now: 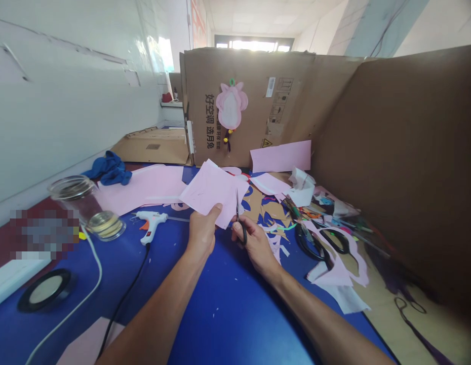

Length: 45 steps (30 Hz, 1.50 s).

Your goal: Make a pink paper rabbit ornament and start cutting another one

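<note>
My left hand [203, 230] grips a squarish pink sheet [212, 190] by its lower edge, thumb on top. Faint pencil-like lines show on the sheet's left part. In my right hand [254, 241] is a pair of small black-handled scissors [240, 228], fingers in the loops. Their blades point up and lie over the right part of the sheet; whether they have cut into it I cannot tell. A white glue gun [154, 223] lies left of my left hand. Pink and brown scraps [273, 208] are scattered beyond and right of my right hand.
A cardboard panel [288, 111] stands at the back, with a pink flower-like piece [231, 106] hanging on it. Left are a clear jar [81, 203], black tape roll [45, 290], blue cloth [112, 169] and white cable [94, 274]. Larger black-handled scissors [311, 243] lie right on the blue table [220, 324].
</note>
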Available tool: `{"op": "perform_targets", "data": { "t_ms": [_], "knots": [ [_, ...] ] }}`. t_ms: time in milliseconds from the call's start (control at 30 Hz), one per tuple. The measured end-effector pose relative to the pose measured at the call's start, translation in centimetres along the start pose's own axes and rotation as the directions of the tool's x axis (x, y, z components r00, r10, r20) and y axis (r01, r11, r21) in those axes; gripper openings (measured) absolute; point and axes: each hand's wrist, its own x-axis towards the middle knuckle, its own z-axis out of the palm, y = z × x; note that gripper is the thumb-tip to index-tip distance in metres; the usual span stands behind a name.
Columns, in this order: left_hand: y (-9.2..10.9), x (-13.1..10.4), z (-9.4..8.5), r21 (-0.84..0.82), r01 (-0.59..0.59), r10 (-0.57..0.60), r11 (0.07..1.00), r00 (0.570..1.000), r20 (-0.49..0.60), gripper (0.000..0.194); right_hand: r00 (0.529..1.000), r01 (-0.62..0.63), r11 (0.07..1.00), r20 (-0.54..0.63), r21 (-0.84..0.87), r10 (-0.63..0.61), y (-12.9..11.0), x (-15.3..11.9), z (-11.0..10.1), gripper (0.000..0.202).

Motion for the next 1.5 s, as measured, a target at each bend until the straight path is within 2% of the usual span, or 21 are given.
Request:
{"op": "perform_targets", "data": {
  "t_ms": [300, 600, 800, 1133, 1500],
  "knots": [
    [0.2, 0.3, -0.2, 0.007, 0.013, -0.013, 1.0, 1.0, 0.006, 0.04, 1.0, 0.001, 1.0, 0.005, -0.002, -0.001, 0.4, 0.2, -0.1, 0.049],
    [0.0, 0.0, -0.1, 0.028, 0.001, -0.002, 1.0, 1.0, 0.026, 0.042, 1.0, 0.003, 1.0, 0.0, -0.012, -0.003, 0.8, 0.0, -0.3, 0.045],
    [-0.6, 0.1, -0.3, 0.029, -0.055, 0.053, 0.998, 0.998, 0.045, 0.046, 1.0, 0.008, 1.0, 0.002, -0.016, -0.008, 0.9, 0.0, -0.5, 0.044],
    [-0.3, 0.2, -0.3, 0.052, -0.035, 0.034, 0.998, 0.999, 0.029, 0.046, 1.0, 0.009, 1.0, 0.011, -0.004, -0.009, 1.0, 0.1, -0.4, 0.042],
    [0.0, 0.2, -0.6, 0.065, -0.017, 0.014, 0.998, 0.999, 0.041, 0.046, 1.0, -0.021, 1.0, -0.001, -0.01, 0.021, 0.6, 0.1, -0.2, 0.05]
  ]
}}
